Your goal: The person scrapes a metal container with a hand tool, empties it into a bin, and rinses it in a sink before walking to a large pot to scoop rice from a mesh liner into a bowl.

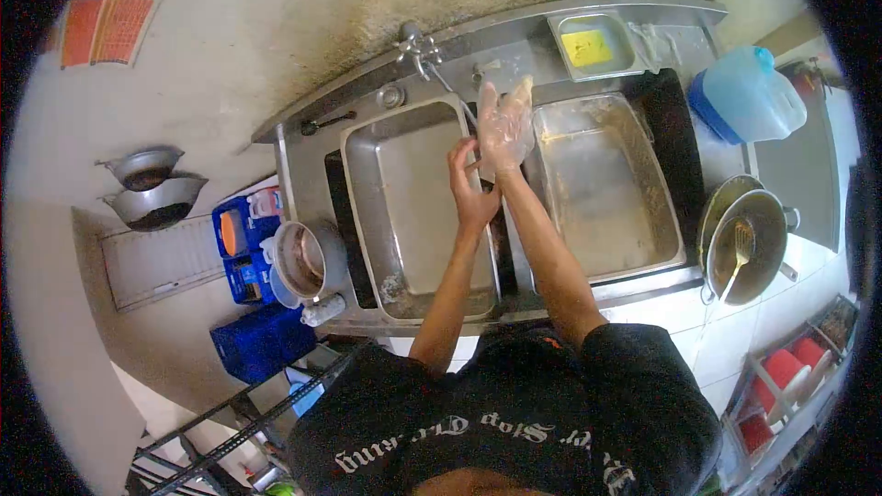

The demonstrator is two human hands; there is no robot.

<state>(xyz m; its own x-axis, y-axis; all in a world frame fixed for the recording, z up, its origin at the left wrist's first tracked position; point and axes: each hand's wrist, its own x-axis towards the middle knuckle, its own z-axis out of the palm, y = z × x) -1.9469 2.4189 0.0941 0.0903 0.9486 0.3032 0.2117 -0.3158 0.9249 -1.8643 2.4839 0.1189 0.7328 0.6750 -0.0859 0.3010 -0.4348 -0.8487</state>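
My right hand (507,129) wears a clear, thin plastic glove (516,140) and is raised over the divider between the two metal basins. Its fingers point away from me, stretched out, holding nothing. My left hand (472,191) is bare and sits beside the right wrist, its fingers curled at the loose lower edge of the glove. The left basin (354,220) and the right basin (675,230) both contain cloudy liquid. Behind my hands, a faucet (418,50) has a thin hose (447,83) running down toward the glove.
A metal tray (634,60) with a yellow item (586,48) rests at the back. To the right are a blue jug (749,96) and stacked pans (767,266) with a slotted turner (742,248). A pot (326,262) and blue crates (262,344) stand left.
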